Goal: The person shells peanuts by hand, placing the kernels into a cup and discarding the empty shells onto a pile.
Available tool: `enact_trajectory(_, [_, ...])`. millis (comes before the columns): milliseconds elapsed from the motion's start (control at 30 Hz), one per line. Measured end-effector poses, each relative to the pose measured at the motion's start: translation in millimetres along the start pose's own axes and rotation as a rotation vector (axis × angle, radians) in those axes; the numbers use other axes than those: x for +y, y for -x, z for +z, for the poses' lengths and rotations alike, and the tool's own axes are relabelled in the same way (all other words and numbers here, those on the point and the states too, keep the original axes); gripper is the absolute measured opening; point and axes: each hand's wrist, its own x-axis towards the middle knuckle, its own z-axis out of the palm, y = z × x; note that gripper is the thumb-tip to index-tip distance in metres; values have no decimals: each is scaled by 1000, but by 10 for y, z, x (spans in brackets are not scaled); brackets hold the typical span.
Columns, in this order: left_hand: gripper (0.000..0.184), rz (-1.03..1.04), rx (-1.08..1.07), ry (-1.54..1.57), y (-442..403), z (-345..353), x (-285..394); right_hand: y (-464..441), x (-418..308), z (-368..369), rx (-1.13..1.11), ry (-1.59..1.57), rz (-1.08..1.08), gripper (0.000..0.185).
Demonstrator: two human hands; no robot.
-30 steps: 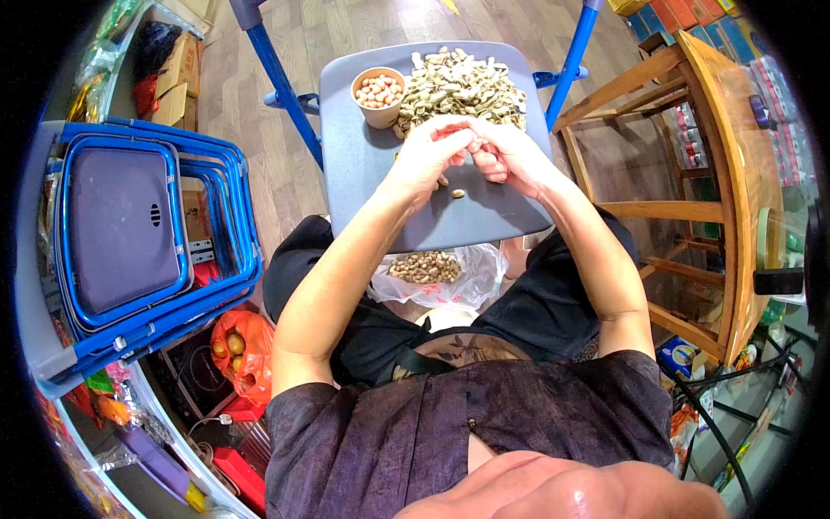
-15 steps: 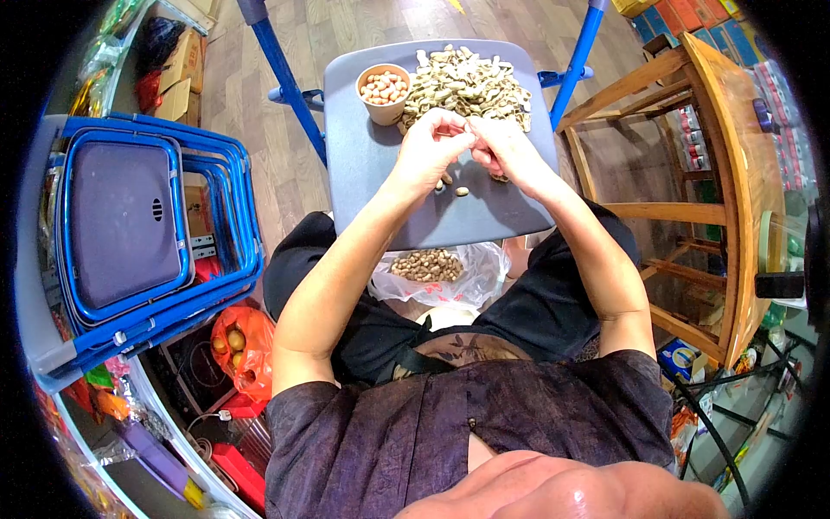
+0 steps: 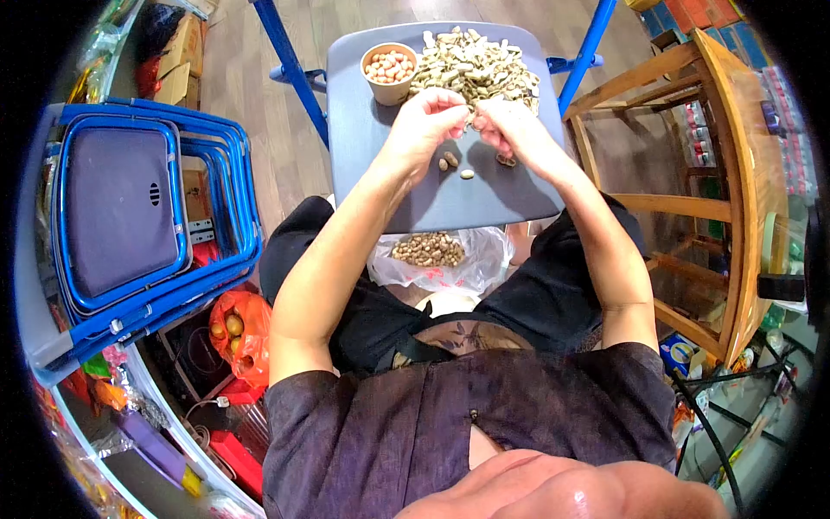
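Over the grey seat (image 3: 363,195), my left hand (image 3: 430,125) and my right hand (image 3: 517,134) are closed in a pinch, fingertips nearly meeting. A small peanut (image 3: 471,124) shows between them, mostly covered by the fingers. Just behind lies a heap of peanut shells (image 3: 475,65). A paper cup (image 3: 391,93) full of shelled peanut kernels (image 3: 391,66) stands at the seat's back left. On the seat below my hands are a few loose unshelled peanuts (image 3: 449,161) and a single pale one (image 3: 467,174). A shell piece (image 3: 507,160) sits under my right hand.
Below the seat's front edge, a clear plastic bag (image 3: 484,259) holds unshelled peanuts (image 3: 428,249). Folded blue-framed chairs (image 3: 130,208) stand at left, near a red bag (image 3: 251,355) of round produce. A wooden stool frame (image 3: 735,208) is at right.
My fingertips have drawn slightly apart, so a bit of the peanut shows between them. The camera view has shifted a little, bringing the seat higher in the picture.
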Motion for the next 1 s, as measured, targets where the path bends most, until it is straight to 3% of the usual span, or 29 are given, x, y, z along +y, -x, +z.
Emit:
enact_trajectory(133, [15,48,-52,95,14,-45,126,-73,58,-132,40,113,49,38])
enact_trajectory(200, [16,51,-87,119,31,-72,223,-110,113,-176,72,611,-80,36])
enact_trajectory(233, [16,56,-124,142,31,-86,254,-91,124,-160,71,612,-80,36])
enact_trajectory(300, [17,60,-71,126,31,-112,298,-24,132,-88,269,1012,-128,34])
enact_trajectory(433, [14,176,54,-60,17,-180,444,0,198,-13,208,1039,-141,32])
enact_trajectory(500, [10,592,333,-712,0,-198,579,61,192,42,29,1102,-96,29])
enact_trajectory(533, [12,648,446,-968,12,-214,656,90,152,71,-58,1106,-31,30])
enact_trajectory(567, [12,647,449,-968,-7,-274,675,108,156,82,-61,1105,-32,30])
enact_trajectory(633, [14,778,517,-1284,-67,-353,707,146,189,99,-171,1105,-28,28])
enact_trajectory(700, [11,729,514,-1261,-104,-373,654,164,239,139,-146,1131,-70,26])
enact_trajectory(800, [12,841,532,-1402,-146,-368,603,160,260,187,-182,1155,-57,25])
enact_trajectory(900, [12,875,492,-1280,-177,-284,570,174,283,201,-164,1122,-98,26])
enact_trajectory(1000, [10,783,420,-1128,-147,-194,532,179,273,224,-160,1213,-104,20])
